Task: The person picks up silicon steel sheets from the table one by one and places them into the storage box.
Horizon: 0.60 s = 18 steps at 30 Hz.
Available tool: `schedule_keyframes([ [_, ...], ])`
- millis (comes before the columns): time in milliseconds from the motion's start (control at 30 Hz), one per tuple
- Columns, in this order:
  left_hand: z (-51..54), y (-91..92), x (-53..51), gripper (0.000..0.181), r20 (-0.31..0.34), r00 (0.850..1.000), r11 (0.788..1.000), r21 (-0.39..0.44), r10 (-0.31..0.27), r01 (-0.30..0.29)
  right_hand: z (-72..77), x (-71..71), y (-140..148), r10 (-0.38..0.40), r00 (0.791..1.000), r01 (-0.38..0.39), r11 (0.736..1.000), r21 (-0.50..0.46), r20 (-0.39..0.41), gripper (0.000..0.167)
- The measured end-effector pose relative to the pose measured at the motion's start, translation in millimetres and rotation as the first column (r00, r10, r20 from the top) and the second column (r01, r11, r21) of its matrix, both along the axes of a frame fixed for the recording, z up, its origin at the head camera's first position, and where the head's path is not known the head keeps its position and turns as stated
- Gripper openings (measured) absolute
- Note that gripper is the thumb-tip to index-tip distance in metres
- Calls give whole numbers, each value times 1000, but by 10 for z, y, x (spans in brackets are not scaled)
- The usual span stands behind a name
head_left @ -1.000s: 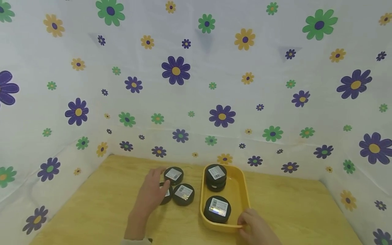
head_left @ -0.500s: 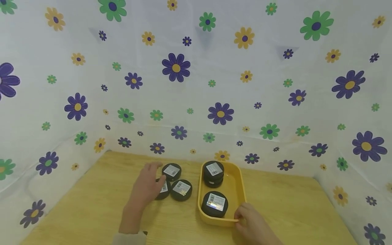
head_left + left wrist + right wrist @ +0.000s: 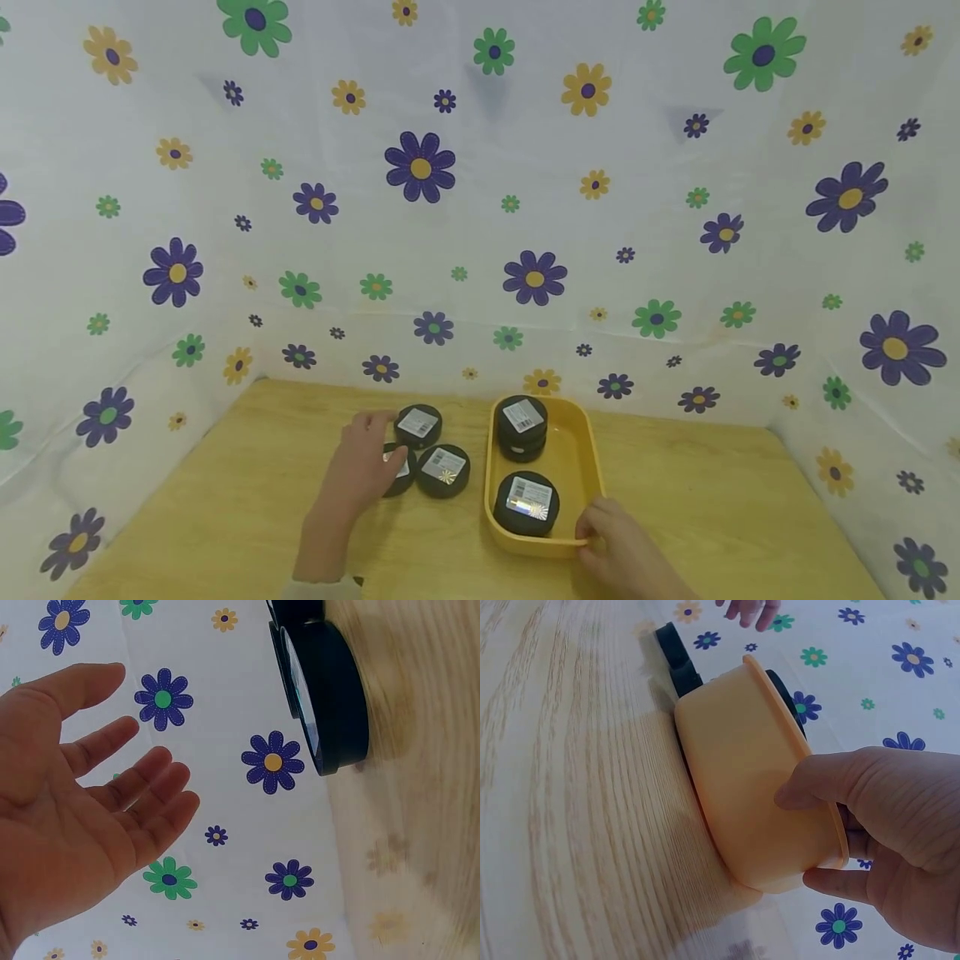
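My left hand (image 3: 360,463) hovers over the left side of a group of three flat round black containers with white labels. Its fingers are loosely bent, and the left wrist view shows a gap between the hand (image 3: 97,780) and the nearest container (image 3: 330,697). The group has a back container (image 3: 417,426), a right one (image 3: 443,472) and a left one (image 3: 400,472), partly hidden by the thumb. My right hand (image 3: 630,546) grips the yellow tray (image 3: 581,467) at its near right corner, thumb (image 3: 810,784) outside the wall and fingers over the rim.
Inside the tray, a stack of black containers (image 3: 522,428) stands at the back left and a single container (image 3: 527,504) lies at the front left. A flower-printed white sheet (image 3: 480,217) bounds the wooden table (image 3: 697,492) at the back and sides.
The view has shifted slightly. My left hand stays over the loose containers with only small movement, and my right hand keeps its grip on the tray. No container has changed place.
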<state>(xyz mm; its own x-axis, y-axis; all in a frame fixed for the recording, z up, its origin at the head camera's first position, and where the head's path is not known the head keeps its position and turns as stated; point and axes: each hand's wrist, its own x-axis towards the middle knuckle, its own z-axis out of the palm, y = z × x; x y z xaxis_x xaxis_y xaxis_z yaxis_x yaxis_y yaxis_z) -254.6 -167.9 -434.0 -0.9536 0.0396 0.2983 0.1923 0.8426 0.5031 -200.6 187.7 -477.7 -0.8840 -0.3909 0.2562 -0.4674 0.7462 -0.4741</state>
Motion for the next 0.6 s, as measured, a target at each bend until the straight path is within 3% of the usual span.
schedule_keyframes([
  [267, -72, -6, 0, 58, 92, 996, 1000, -21, -5, 7, -26, 11, 6, -14, 1000, 14, 1000, 0, -25, 26],
  [400, -85, -10, 11, 64, 148, 989, 997, -69, -12, 23, -30, 7, 3, -18, 1000, 18, 1000, -1, -21, 26],
  [600, -172, -26, -10, 75, 280, 960, 993, -113, -11, 45, -43, -1, -1, -27, 1000, 27, 1000, 4, -4, 26],
])
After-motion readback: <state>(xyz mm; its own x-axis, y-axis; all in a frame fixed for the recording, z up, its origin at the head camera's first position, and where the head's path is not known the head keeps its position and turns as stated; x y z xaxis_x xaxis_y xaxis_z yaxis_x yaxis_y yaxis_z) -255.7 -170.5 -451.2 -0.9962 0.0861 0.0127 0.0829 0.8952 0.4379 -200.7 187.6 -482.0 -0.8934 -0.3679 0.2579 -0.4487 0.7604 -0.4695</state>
